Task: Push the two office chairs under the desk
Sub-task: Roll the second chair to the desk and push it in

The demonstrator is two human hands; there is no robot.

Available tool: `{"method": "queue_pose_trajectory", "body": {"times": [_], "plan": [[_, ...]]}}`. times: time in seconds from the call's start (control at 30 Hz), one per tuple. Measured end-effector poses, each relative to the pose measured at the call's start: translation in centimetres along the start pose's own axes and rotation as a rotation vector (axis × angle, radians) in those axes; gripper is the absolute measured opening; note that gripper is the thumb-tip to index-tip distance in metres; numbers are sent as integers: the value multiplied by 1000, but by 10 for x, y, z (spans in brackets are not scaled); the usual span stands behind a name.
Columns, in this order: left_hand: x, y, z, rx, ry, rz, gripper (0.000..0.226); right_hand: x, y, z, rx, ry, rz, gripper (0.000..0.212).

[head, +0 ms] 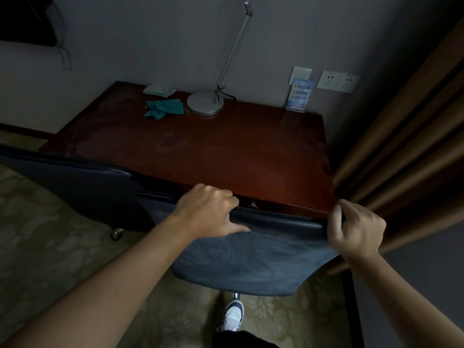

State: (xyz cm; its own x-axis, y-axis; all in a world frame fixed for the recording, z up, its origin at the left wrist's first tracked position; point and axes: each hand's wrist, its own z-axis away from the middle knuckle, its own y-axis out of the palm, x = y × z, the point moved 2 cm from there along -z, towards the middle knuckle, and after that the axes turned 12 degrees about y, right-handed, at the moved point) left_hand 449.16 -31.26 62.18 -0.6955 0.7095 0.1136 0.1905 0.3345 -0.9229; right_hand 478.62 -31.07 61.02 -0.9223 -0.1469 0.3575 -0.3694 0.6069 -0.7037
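Note:
A dark red wooden desk (200,151) stands against the wall. Directly in front of me is the blue backrest of an office chair (253,257), its top edge right against the desk's front edge. My left hand (208,212) curls over the top of that backrest near its left end. My right hand (356,229) grips its right top corner. A second dark blue chair (75,182) sits to the left, its backrest also at the desk's front edge, with one castor (117,233) showing below.
On the desk stand a lamp with a round silver base (204,102), a teal cloth (163,109), a white packet (159,90) and a blue card stand (300,94). Brown curtains (401,136) hang close on the right. My shoe (233,315) is on the patterned carpet.

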Motion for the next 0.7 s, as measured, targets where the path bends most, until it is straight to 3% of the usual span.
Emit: {"method": "queue_pose_trajectory", "body": {"times": [0.4,0.7], "plan": [[45,28,-61,79,-13,28,68,-26,48,-54,-18,28,71,37],[42,46,-62,1,9,-30,58,-35,55,-46,-108,7,82,35]]}}
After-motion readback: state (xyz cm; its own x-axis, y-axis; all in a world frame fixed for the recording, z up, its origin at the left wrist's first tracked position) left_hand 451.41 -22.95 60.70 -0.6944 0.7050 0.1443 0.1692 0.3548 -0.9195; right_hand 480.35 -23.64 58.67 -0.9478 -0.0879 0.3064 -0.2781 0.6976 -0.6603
